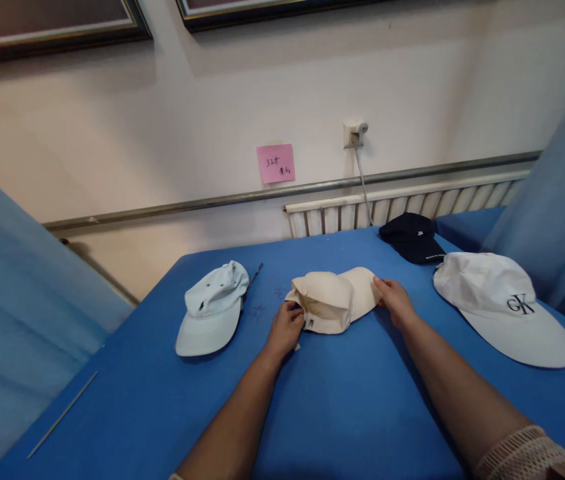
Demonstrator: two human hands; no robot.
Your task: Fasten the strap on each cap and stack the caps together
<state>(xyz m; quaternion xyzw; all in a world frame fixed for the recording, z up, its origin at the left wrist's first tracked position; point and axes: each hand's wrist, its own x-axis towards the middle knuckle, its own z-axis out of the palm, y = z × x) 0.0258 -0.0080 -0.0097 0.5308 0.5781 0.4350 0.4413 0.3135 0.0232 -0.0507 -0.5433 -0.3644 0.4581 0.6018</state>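
Note:
A beige cap (335, 300) lies folded on the blue table (342, 400) in front of me. My left hand (285, 328) pinches its left edge near the strap, fingers closed on the fabric. My right hand (395, 301) holds the cap's right side, thumb and fingers pressed against it. Left of the beige cap rests a pale blue cap (211, 309). A white cap with a dark logo (505, 305) sits to the right, and a dark navy cap (414, 237) lies behind it.
The table stands against a cream wall with a radiator (402, 207), a socket with a cable (355, 133) and a pink sticky note (275, 163). Blue curtains (557, 200) hang on both sides. A thin rod (61, 415) lies at the table's left edge.

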